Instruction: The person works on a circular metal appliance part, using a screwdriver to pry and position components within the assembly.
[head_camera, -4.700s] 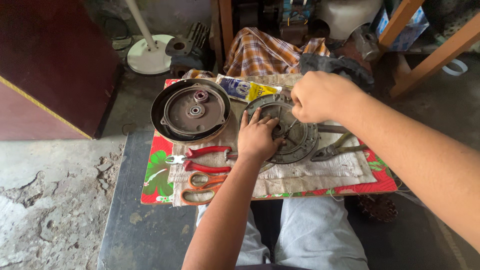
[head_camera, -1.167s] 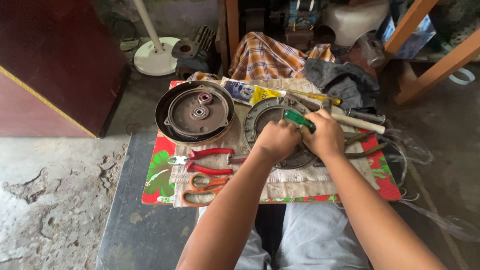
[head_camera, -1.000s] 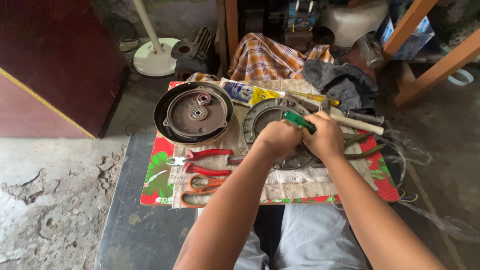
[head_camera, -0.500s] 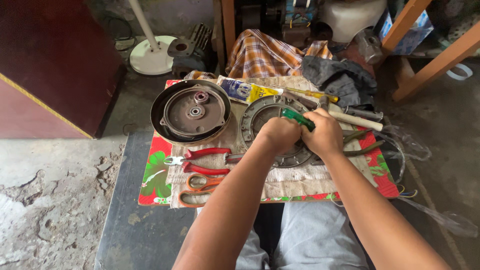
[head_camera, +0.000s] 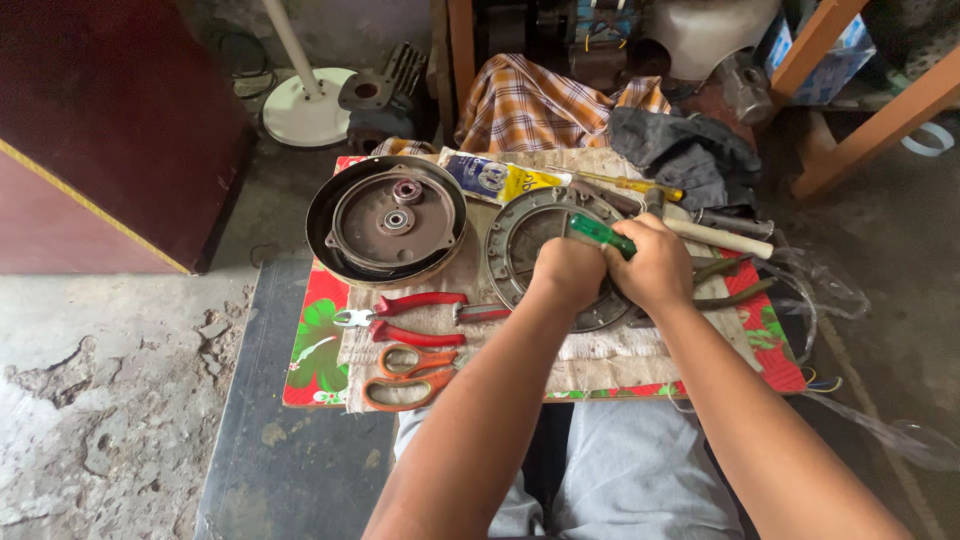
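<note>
At frame centre, the left hand (head_camera: 566, 272) presses closed on a round grey metal motor housing (head_camera: 520, 245) while the right hand (head_camera: 655, 265) grips a green-handled screwdriver (head_camera: 600, 234) over it, red pliers (head_camera: 415, 318) and orange scissors (head_camera: 405, 375) crowding the lower-left board edge.

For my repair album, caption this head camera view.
Both hands, left and right, grip a green-handled screwdriver over a round metal housing among scattered tools.

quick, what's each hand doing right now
Left hand: closed, resting on the round metal housing; any grip cannot be told.
Right hand: closed around the green-handled screwdriver.
</note>
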